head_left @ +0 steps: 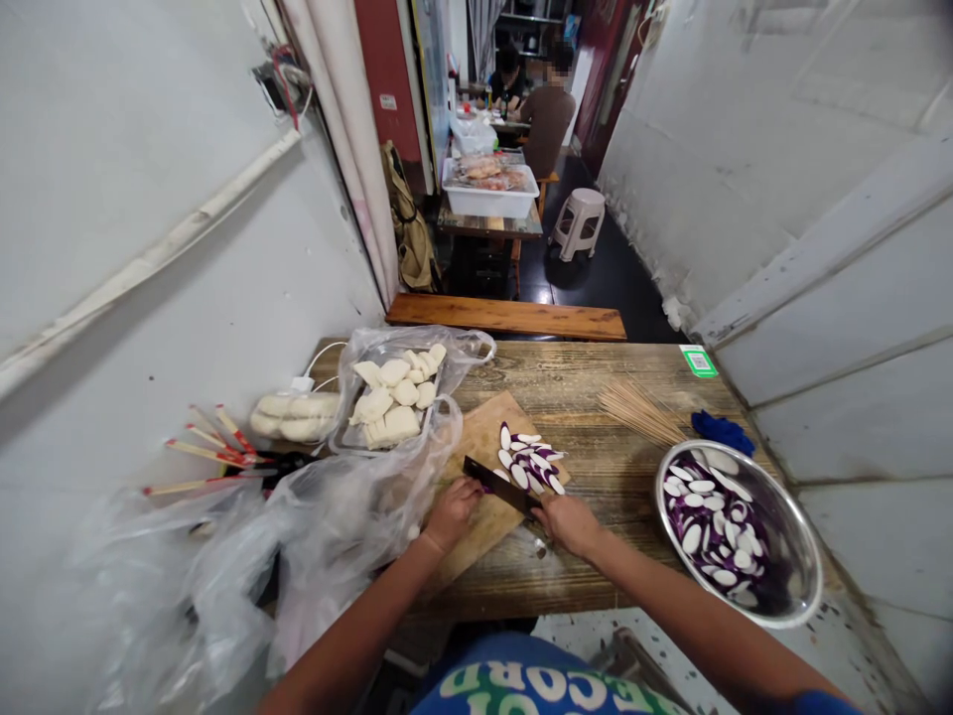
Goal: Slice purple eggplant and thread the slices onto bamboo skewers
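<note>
Landmark: the wooden cutting board (487, 447), lying askew on the plank table (596, 397).
Right hand: the right hand (570, 523) sits at the board's near right edge, fingers curled tight around the handle of the knife (500, 486); the handle itself is hidden inside the fist.
Knife: one dark blade, slanting up and left from the fist across the near part of the board, between the two hands.
Left hand: the left hand (452, 511) rests on the board's near left part, fingers bent and drawn together, fingertips down by the blade's far end. Whether it pins anything underneath cannot be told.
Cut slices: a small heap of eggplant slices (527, 462), white flesh with purple rims, on the board's right half just beyond the blade; roughly a dozen, too overlapped for a firm count.
Bowl: one steel bowl (789, 586) well to the right of the board, holding many more of the same slices.
Skewers: a loose bundle of bamboo skewers (640, 410) between board and bowl, farther back; too many and too fine to count.
Cloth: one blue cloth (721, 432) just beyond the bowl.
Tray: one clear tray of pale dumpling-like pieces (394, 397) in a plastic bag, touching the board's left edge.
Chopsticks: about five red-tipped chopsticks (212, 452) far left of the board.
Background: two people seated beyond the board, through the doorway, and one white stool (579, 220).
</note>
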A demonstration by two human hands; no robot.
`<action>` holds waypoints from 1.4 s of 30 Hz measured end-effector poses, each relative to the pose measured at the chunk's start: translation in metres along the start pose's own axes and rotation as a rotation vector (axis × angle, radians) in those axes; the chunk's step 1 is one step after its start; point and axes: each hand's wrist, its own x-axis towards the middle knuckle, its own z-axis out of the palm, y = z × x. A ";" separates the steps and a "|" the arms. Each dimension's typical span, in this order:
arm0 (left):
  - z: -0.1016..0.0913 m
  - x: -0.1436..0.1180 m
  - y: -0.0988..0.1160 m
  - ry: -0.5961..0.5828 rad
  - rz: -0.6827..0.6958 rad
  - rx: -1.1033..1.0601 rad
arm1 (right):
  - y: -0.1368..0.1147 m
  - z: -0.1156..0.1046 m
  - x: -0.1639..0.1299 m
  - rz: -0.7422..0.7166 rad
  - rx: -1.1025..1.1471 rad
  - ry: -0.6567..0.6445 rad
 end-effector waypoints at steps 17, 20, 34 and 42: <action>-0.012 0.010 0.012 -0.031 -0.062 0.155 | 0.027 0.005 0.003 0.013 -0.054 0.071; -0.003 0.018 0.016 -0.029 -0.026 0.099 | 0.025 0.003 -0.001 -0.008 -0.055 0.075; 0.004 0.013 0.008 0.002 0.018 0.074 | 0.026 -0.025 -0.022 -0.112 -0.085 0.064; 0.014 0.006 0.004 -0.058 -0.001 0.144 | 0.026 -0.029 -0.024 -0.123 -0.098 0.034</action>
